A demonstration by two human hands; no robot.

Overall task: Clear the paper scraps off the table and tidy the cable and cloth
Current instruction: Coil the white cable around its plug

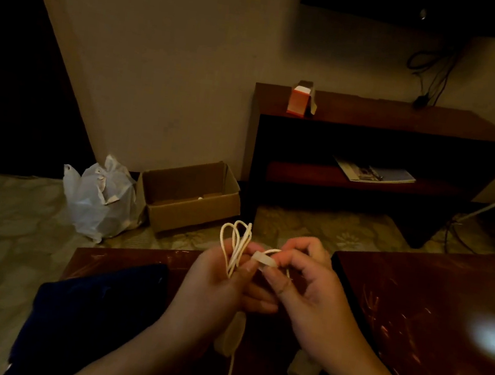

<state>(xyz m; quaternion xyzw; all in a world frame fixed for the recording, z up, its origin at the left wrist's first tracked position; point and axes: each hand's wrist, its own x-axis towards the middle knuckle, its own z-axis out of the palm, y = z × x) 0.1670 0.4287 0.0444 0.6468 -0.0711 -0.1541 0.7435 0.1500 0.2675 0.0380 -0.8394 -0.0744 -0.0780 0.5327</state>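
l hand (212, 286), r hand (315, 295) round cable (235, 242)

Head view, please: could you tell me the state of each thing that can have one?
White cable, bundled in loops, held up.
Left hand, grips the loops.
Right hand, pinches a pale band at the bundle.
Dark blue cloth, lies on the dark wooden table.
Brown cardboard box, flaps open.
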